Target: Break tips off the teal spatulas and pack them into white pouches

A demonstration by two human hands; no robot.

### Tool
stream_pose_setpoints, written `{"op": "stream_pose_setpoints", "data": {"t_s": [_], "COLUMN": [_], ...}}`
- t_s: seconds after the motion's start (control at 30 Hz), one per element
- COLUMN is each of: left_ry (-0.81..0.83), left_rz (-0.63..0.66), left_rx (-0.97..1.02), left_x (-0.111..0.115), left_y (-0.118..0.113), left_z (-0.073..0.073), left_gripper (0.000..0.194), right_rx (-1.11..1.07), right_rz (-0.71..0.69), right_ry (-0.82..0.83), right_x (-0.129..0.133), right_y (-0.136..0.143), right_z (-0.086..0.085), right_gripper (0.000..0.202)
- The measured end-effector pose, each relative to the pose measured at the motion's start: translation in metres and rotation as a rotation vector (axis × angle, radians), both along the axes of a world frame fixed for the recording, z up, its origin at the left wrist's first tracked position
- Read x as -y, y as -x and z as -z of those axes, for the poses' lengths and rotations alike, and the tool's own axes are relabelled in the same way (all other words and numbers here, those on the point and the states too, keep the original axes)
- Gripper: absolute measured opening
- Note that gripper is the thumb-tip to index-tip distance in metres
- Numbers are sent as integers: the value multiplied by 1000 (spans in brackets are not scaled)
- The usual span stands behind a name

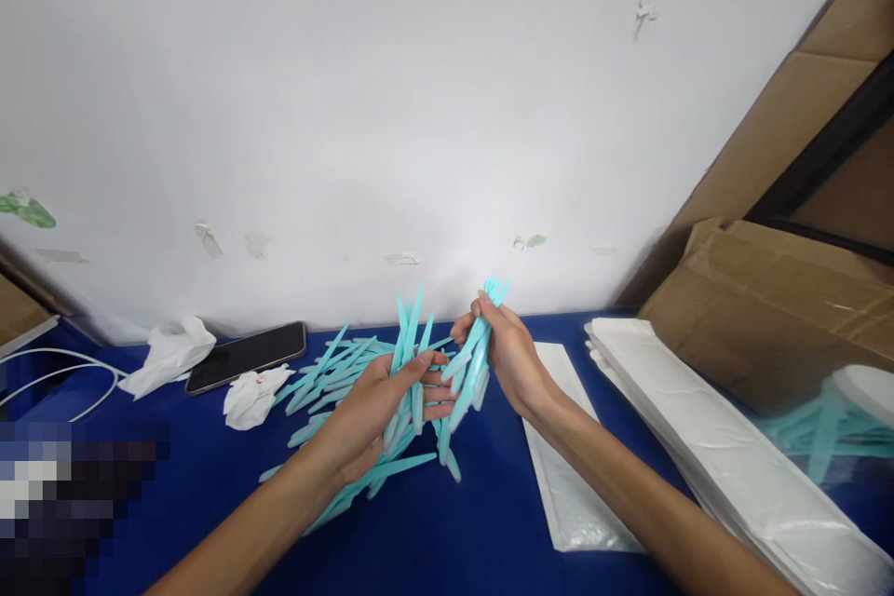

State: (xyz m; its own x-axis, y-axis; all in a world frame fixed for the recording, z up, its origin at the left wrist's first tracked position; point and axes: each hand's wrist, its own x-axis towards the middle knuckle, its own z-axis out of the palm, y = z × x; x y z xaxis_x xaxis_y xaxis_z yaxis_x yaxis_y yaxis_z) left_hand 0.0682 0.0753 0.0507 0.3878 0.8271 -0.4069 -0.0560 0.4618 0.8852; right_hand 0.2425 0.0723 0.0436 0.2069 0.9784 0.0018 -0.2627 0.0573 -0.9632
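Note:
Several slim turquoise plastic sticks, tapered to a point at one end and with paler, wider ends, lie in a loose pile (335, 377) on the blue table. My left hand (377, 405) is over the pile, palm up, its thumb pressing a loose bunch of turquoise sticks (409, 345) against the fingers. Just to the right and slightly higher, my right hand (513, 358) pinches a tighter bundle of turquoise sticks (473, 358) near their narrow tips, wider ends hanging down to the left. The two bunches are close together.
Left of the pile are crumpled tissues (257, 398) and a dark phone (248, 357). A white padded mailer (559, 475) lies under my right forearm, beside a stack of white mailers (740, 456). Cardboard (789, 298) and a clear bag of turquoise sticks (824, 428) are at right.

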Motion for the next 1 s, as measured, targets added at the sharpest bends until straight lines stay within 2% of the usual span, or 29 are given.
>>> {"op": "stream_pose_setpoints", "data": {"t_s": [0.07,0.23,0.53,0.7,0.77,0.9,1.0], "left_ry": [49,101,140,195,190,182,166], "left_rz": [23,69,227,270,285,321,315], "left_rx": [46,159,260,294,295,278,267], "left_x": [0,-2,-10,-8,-6,-5,-6], "left_y": [-1,-1,9,9,8,7,8], "left_z": [1,0,6,5,3,0,0], "left_gripper": [33,19,27,29,25,24,26], "right_rx": [-54,-228,-273,-205,-132,127,200], "right_rz": [-20,-71,-78,-104,-176,-456,-515], "right_ry": [-2,39,3,35,44,27,13], "right_x": [1,2,-1,0,2,8,12], "right_y": [0,-1,-4,-1,1,5,8], "right_z": [-3,-8,-4,-1,-1,-4,-7], "right_gripper": [42,40,36,38,39,45,51]}}
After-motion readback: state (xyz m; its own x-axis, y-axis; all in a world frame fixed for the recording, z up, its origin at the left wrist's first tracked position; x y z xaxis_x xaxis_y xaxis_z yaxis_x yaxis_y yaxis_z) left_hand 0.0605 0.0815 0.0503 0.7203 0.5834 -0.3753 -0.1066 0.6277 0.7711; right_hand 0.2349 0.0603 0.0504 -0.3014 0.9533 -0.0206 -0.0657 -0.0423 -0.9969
